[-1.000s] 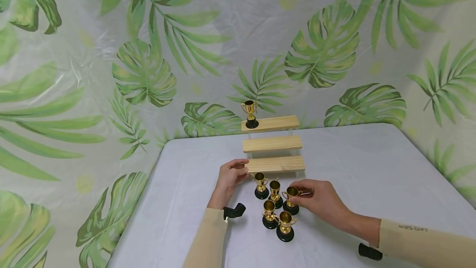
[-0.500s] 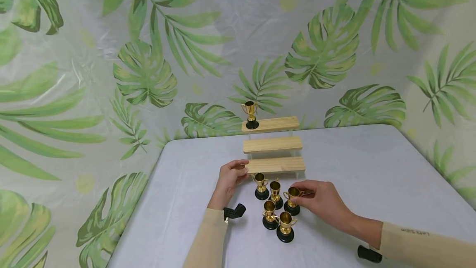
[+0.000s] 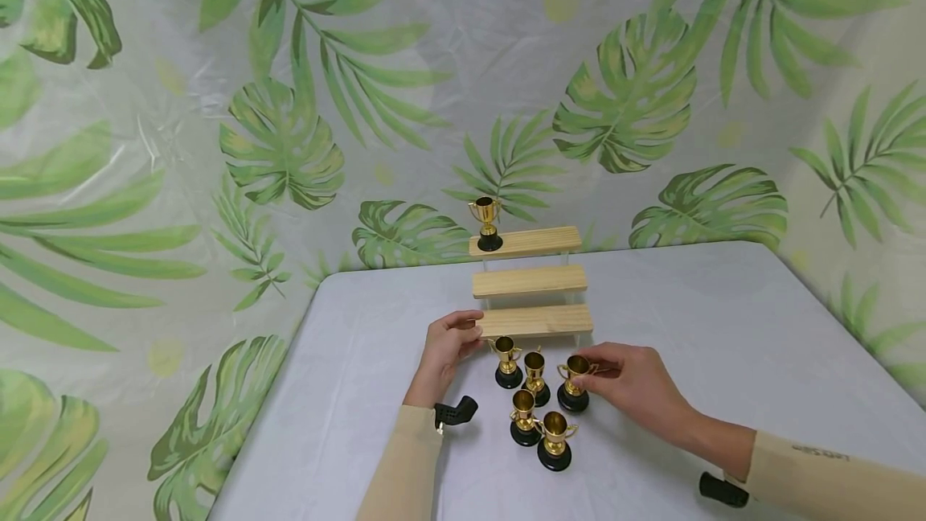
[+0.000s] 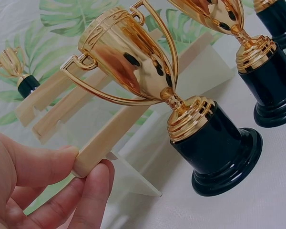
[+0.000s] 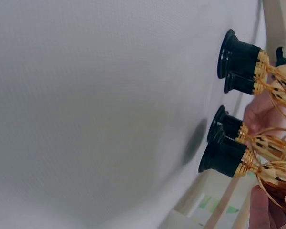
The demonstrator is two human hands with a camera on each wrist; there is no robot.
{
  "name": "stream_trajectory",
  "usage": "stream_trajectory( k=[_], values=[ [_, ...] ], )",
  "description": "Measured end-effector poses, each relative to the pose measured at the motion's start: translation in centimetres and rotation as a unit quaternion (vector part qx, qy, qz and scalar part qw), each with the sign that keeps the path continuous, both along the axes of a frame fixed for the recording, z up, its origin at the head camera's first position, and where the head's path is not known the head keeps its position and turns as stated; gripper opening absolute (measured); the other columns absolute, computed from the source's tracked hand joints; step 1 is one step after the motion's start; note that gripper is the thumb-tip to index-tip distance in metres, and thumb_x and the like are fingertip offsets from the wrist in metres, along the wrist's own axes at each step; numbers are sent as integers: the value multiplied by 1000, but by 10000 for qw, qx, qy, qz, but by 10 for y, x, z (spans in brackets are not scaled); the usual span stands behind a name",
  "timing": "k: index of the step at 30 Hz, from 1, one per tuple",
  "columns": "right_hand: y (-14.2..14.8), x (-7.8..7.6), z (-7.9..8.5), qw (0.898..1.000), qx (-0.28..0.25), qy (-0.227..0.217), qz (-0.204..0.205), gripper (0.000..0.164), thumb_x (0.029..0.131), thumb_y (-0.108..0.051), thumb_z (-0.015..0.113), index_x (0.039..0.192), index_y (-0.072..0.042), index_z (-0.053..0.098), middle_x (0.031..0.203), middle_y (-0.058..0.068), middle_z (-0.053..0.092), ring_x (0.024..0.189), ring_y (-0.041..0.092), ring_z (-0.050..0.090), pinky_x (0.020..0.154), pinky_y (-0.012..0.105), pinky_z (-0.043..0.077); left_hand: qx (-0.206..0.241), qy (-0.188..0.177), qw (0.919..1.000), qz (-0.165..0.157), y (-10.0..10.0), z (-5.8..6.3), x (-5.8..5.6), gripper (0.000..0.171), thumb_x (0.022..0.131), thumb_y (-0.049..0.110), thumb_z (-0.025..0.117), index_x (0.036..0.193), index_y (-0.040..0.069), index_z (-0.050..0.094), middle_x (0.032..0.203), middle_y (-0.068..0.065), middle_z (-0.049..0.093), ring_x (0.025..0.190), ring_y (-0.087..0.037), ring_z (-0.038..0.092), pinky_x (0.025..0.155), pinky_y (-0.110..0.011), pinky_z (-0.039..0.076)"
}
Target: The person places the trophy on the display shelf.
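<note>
My left hand (image 3: 443, 350) pinches the left end of the lowest board of a three-tier wooden display stand (image 3: 538, 320); in the left wrist view, thumb and fingers grip that board's end. With thumb and fingers, my right hand (image 3: 640, 388) holds a small gold trophy cup (image 3: 573, 399) on a black base by its upper right side. This trophy is upright; whether its base touches the table I cannot tell. Several matching trophies stand just left of it, including one (image 4: 209, 148) near my left hand. Another trophy (image 3: 489, 241) stands on the top board's left end.
A white cloth covers the table (image 3: 376, 360). Behind it hangs a leaf-patterned sheet (image 3: 405, 87). Clear supports hold up the stand's boards. Two trophies (image 3: 554, 455) stand closest to the table's front. A black wrist device (image 3: 457, 410) sits on the left wrist.
My right hand has moved the held trophy slightly right and away from the front, widening its gap from the other trophies. The left hand stays on the lowest board.
</note>
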State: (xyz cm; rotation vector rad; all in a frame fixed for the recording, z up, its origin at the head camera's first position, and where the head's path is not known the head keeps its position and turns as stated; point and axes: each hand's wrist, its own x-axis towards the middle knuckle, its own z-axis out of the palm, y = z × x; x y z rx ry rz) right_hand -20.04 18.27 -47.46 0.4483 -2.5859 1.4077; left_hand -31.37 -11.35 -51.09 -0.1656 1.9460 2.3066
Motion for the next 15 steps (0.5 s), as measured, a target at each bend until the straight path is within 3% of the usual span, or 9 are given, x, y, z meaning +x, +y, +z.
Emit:
stream_trajectory(
  k=[15],
  values=[
    [6,-1,11,9999,31,77,-103,41,81,-36,85,116,-16,77,100,-8,74,83,8,71,68,26,58,-7,-28,10000,-2,0,0,-1,30,85,-7,73,115,0,73,102,-13,68,79,-17,66,77,-34,59]
  ],
)
